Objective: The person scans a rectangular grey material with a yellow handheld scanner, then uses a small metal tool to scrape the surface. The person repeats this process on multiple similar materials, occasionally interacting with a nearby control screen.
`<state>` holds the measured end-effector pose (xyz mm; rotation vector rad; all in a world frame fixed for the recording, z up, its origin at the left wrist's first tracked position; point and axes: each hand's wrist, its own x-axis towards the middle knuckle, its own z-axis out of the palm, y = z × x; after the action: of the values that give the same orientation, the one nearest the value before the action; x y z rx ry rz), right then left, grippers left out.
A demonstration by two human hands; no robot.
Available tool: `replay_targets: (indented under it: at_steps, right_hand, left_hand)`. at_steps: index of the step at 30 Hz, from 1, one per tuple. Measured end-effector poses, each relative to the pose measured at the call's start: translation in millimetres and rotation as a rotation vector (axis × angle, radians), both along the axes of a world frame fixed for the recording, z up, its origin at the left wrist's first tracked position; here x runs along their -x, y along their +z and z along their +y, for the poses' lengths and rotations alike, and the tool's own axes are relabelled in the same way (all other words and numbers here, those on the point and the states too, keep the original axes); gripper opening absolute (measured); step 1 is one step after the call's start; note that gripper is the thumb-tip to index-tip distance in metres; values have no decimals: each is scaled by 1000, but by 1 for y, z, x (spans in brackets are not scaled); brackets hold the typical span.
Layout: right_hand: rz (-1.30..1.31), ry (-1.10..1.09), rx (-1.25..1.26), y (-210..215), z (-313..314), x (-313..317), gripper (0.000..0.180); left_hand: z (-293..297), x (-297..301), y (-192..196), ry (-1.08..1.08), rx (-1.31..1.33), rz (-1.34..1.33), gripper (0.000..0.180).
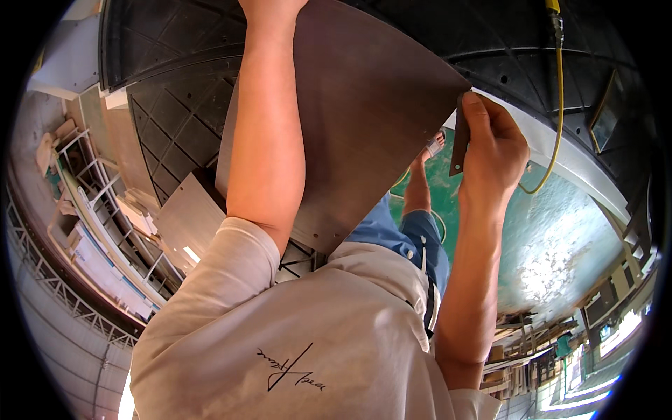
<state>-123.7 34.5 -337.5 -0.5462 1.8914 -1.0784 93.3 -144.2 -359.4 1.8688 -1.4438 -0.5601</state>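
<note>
A large dark brown flat panel [350, 119] lies in front of me, its right corner close to my right hand. My right hand [495, 136] is closed in a pinch on a narrow dark strip [459, 136] with a small hole near its lower end. The strip hangs beside the panel's corner; whether the two touch I cannot tell. My left arm reaches across the panel to the upper edge of the view, where only the base of my left hand [273, 5] shows. Its fingers are out of sight.
Black grooved surfaces [175, 126] extend under and beyond the panel. A yellow hose [560, 105] hangs at the right. Another flat sheet [185, 217] with holes is at the left, near a rack [105, 203] of stacked material. The floor [560, 231] is green; stacked boards [521, 353] stand lower right.
</note>
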Motion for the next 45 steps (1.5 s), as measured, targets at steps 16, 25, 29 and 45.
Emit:
replay_targets:
  at_steps: [16,25,29,45]
  right_hand:
    - [74,9,-12,-8,9,-6,23]
    - [10,-13,-96,-19,18,11,20]
    - [-62,-28,-18,2,2,3,23]
    - [81,178,-131,32,68,-13,21]
  left_hand:
    - [0,2,3,-1,-3,120,19]
    - [3,-1,2,20,-9,103,19]
    - [5,-1,-1,14,24,84,18]
    - [5,-2,-4,25,125,-70,20]
